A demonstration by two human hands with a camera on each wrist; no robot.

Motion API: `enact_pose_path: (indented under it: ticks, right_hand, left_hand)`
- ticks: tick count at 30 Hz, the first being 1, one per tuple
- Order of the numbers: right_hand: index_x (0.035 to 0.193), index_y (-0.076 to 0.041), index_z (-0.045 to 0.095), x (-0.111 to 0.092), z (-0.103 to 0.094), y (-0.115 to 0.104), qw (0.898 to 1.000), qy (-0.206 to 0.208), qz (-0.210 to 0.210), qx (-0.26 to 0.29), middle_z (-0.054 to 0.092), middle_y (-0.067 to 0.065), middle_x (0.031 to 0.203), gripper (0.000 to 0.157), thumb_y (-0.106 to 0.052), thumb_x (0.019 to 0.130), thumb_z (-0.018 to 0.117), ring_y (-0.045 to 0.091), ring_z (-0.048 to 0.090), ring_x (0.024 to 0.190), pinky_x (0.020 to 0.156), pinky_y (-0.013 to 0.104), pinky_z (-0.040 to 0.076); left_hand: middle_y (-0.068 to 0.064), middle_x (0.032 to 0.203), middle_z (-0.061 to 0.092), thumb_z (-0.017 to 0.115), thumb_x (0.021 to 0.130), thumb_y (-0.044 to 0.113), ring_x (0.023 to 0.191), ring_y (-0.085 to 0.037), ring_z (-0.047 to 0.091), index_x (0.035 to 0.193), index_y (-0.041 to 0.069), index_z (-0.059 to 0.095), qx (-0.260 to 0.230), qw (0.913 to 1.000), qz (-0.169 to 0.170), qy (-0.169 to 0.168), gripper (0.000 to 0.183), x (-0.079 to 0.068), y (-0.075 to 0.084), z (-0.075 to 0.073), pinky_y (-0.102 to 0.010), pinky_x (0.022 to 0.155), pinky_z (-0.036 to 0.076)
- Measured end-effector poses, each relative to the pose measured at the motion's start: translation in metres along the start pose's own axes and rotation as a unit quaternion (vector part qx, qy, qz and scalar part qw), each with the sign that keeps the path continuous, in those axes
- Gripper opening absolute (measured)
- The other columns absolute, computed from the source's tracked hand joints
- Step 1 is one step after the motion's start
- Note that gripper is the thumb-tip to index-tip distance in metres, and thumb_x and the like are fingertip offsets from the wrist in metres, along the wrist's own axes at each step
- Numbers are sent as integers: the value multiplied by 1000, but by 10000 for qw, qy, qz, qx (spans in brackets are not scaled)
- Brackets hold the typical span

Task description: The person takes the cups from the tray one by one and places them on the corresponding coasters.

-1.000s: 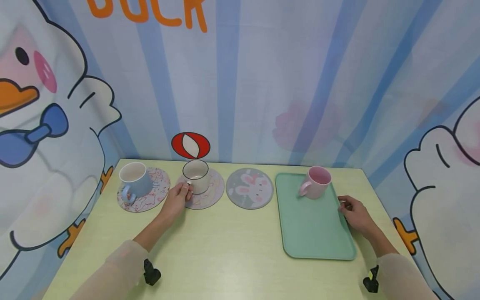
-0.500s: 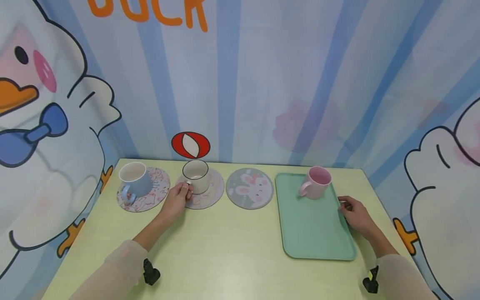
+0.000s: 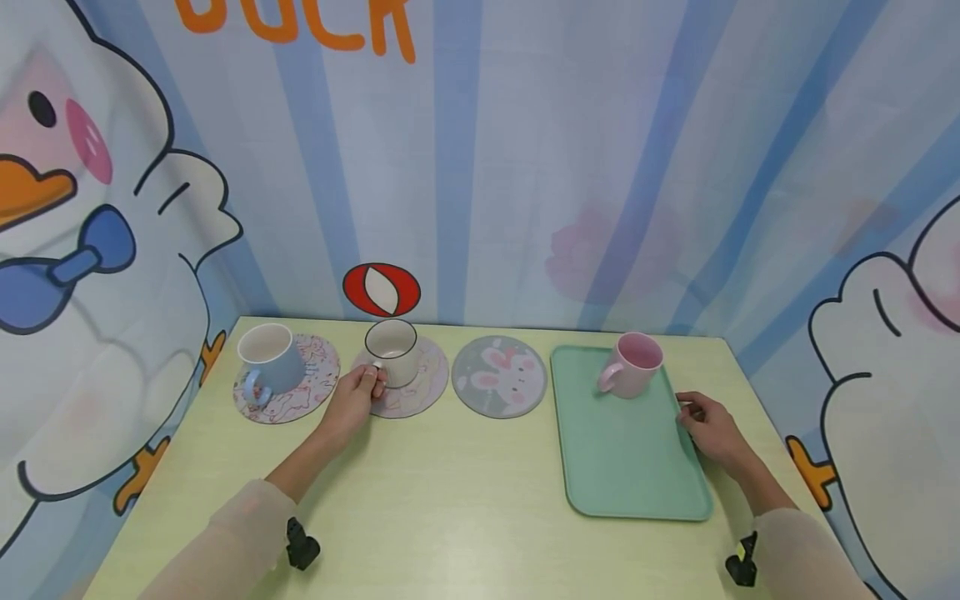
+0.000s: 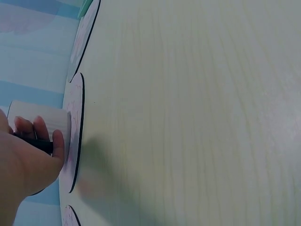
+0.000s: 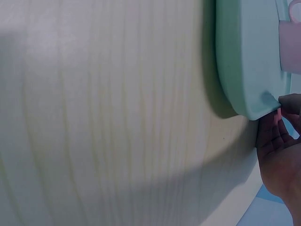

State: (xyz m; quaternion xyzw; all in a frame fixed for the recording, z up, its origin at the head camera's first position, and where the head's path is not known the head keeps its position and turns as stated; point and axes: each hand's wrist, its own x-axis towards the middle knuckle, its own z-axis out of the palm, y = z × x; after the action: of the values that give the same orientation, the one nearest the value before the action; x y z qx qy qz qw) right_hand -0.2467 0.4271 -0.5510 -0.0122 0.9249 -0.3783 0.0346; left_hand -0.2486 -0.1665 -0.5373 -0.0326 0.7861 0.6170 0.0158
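Observation:
In the head view my left hand [image 3: 352, 402] pinches the handle of a white mug with a dark rim [image 3: 401, 364], which stands upright on a pale pink round coaster [image 3: 427, 387]. The left wrist view shows the fingers [image 4: 41, 127] curled at the dark handle, against the mug's side. My right hand [image 3: 714, 431] grips the right rim of a green tray [image 3: 630, 462]. In the right wrist view the thumb lies over the tray's rim and the other fingers are below it. A pink mug [image 3: 637, 371] stands near the tray's back right corner.
A light blue mug [image 3: 279, 367] stands on a patterned round coaster [image 3: 324, 375] at the back left. Between the white mug and the tray lies a grey rabbit coaster [image 3: 498, 379]. Behind the pale yellow table [image 3: 450, 500] hangs a blue striped backdrop [image 3: 510, 167].

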Motion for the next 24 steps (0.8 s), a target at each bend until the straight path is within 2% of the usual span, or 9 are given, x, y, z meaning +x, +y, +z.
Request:
enact_pose_path:
  ticks: [10, 18, 24]
  right_hand:
    - [144, 12, 50, 0, -1, -1, 10000, 4, -36, 1, 61, 24, 112, 39, -8, 110, 53, 26, 56, 95, 72, 27, 48]
    - [143, 11, 51, 1, 0, 2, 10000, 35, -17, -64, 61, 22, 111, 39, -7, 109, 54, 26, 57, 95, 73, 28, 48]
    - [144, 11, 52, 2, 0, 3, 10000, 47, 4, -60, 61, 22, 112, 39, -7, 109, 55, 26, 57, 96, 74, 28, 48]
  left_hand:
    - [-12, 104, 53, 30, 119, 25, 105, -24, 50, 120, -6, 56, 6, 9998, -43, -183, 40, -1, 2, -4, -33, 92, 41]
    - [-12, 105, 55, 31, 119, 24, 105, -25, 53, 119, -5, 57, 156, 9997, -39, -183, 39, -1, 0, -4, -32, 93, 44]
    - [-15, 107, 61, 32, 118, 24, 109, -29, 56, 120, -5, 59, 244, 9996, 33, -150, 40, 1, -3, -5, -42, 101, 46]
